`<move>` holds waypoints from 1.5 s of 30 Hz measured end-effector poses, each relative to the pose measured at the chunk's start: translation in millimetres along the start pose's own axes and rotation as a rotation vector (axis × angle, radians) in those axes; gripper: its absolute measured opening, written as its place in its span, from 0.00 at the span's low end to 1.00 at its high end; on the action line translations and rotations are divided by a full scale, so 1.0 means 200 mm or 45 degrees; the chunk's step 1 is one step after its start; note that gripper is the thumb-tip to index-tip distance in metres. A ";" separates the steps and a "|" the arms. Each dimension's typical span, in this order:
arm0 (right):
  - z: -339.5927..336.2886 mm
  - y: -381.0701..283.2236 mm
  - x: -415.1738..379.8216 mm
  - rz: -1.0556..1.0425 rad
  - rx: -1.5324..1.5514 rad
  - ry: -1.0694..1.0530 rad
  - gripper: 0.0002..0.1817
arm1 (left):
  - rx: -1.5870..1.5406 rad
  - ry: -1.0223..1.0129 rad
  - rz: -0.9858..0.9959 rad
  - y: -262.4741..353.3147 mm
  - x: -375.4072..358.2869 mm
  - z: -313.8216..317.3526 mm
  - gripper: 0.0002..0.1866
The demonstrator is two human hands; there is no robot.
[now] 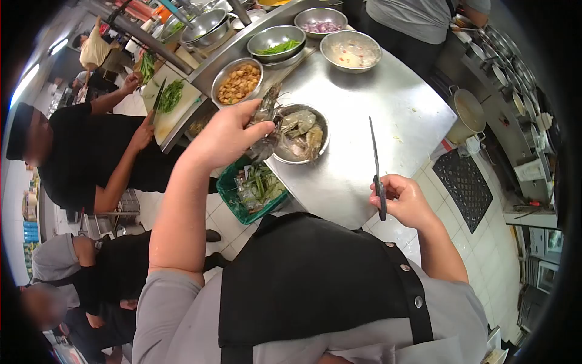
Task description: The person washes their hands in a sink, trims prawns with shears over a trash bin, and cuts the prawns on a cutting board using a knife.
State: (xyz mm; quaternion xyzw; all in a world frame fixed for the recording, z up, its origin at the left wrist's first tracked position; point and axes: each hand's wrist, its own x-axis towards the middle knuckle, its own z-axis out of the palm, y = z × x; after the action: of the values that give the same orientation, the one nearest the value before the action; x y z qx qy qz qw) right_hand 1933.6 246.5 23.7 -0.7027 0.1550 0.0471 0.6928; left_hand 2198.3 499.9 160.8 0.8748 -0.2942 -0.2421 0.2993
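Observation:
My left hand is closed on a raw, grey-shelled prawn, held over the left edge of a metal bowl. More raw prawns lie in that bowl, on the steel table. In my right hand, near the table's front right edge, is a pair of black-handled scissors. Their blades point away from me and appear edge-on, pressed together. The scissors are well apart from the prawns.
Along the back stand bowls of browned cubes, green vegetables, sliced onion and pale liquid. A green bin holds scraps below. At left, a co-worker holds a knife; another person stands behind the table.

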 end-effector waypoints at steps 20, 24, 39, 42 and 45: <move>0.94 -0.16 0.46 0.200 -0.535 -0.452 0.14 | -0.766 -0.425 -0.400 -1.41 -0.27 -0.10 0.18; 1.02 -0.15 0.51 0.206 -0.673 -0.419 0.25 | -0.897 -0.426 -0.362 -1.50 -0.38 -0.03 0.17; 1.15 -0.13 0.71 0.065 -0.967 -0.755 0.39 | -0.801 -0.476 -0.256 -1.62 -0.49 0.03 0.20; 1.16 -0.16 0.75 0.084 -1.050 -0.805 0.41 | -0.816 -0.468 -0.282 -1.67 -0.51 0.07 0.20; 1.18 -0.14 0.78 0.186 -0.882 -0.822 0.34 | -0.987 -0.467 -0.352 -1.70 -0.54 0.09 0.20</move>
State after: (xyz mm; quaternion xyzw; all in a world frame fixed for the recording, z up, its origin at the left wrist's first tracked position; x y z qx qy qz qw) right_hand 2123.7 454.8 -1.9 -0.8291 -0.0439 0.3601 0.4254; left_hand 2237.2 783.7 -51.1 0.6718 -0.1105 -0.5233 0.5125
